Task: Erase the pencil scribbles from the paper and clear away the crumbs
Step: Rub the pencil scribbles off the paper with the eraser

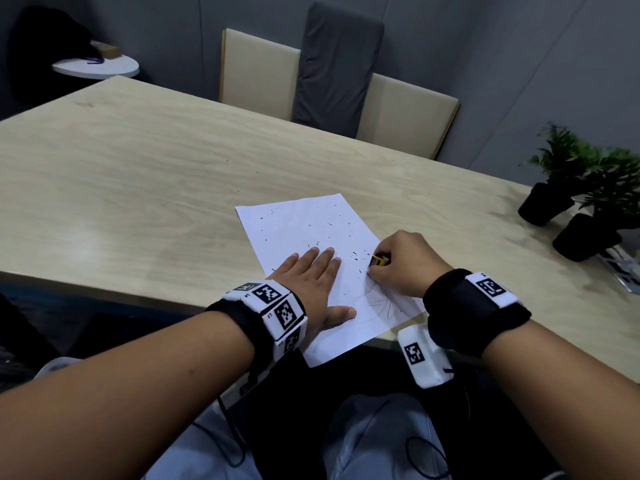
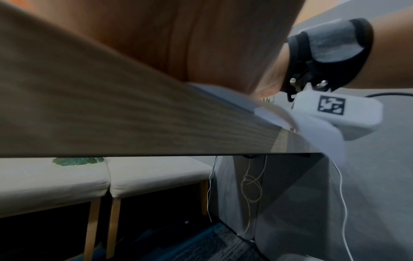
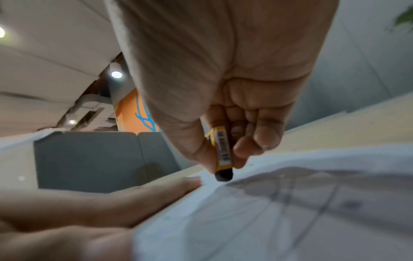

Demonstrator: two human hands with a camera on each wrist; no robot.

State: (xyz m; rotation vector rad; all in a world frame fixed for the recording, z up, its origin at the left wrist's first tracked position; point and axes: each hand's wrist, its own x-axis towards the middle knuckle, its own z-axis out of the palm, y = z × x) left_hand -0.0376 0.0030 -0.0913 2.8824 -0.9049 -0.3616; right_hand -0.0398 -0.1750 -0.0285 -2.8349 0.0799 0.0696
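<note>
A white sheet of paper (image 1: 304, 230) lies on the wooden table (image 1: 138, 174), its near corner hanging over the front edge. Dark eraser crumbs (image 1: 356, 254) are scattered over it, and pencil scribbles (image 1: 381, 303) show near its lower right. My left hand (image 1: 311, 282) lies flat on the sheet, fingers straight, pressing it down. My right hand (image 1: 398, 261) pinches an eraser (image 1: 378, 260) in a yellow sleeve. In the right wrist view the eraser's (image 3: 223, 159) dark tip touches the paper (image 3: 290, 211) beside my left hand's fingertips (image 3: 190, 181).
Two small potted plants (image 1: 585, 188) in black pots stand at the table's right end, with a flat printed item beside them. Cushioned chairs (image 1: 263, 74) stand behind the far edge. A small round white table (image 1: 97, 67) is at the back left.
</note>
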